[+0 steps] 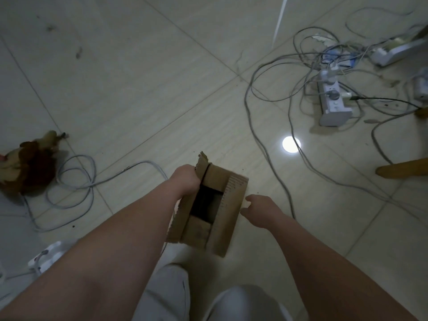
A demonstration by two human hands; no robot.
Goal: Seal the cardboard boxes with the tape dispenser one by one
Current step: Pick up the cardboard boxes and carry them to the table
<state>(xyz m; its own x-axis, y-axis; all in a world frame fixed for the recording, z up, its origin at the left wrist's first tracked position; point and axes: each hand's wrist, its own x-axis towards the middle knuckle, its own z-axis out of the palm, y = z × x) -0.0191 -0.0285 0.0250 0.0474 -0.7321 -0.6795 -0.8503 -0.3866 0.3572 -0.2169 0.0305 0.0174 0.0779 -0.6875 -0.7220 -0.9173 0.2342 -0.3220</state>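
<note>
A small brown cardboard box [228, 205] hangs above the tiled floor in front of my knees, its top flaps partly open with a dark gap showing inside. My left hand [185, 179] grips the box's left flap at its far corner. My right hand [259, 208] is just right of the box, fingers loosely curled, fingertips near the right flap; whether they touch it I cannot tell. No tape dispenser is in view.
Grey cables [273, 167] loop across the floor to the right and to the left. A white power strip [333, 103] lies at the right. A brown plush toy [30, 163] sits at the left edge. A wooden leg [403, 169] shows at the right.
</note>
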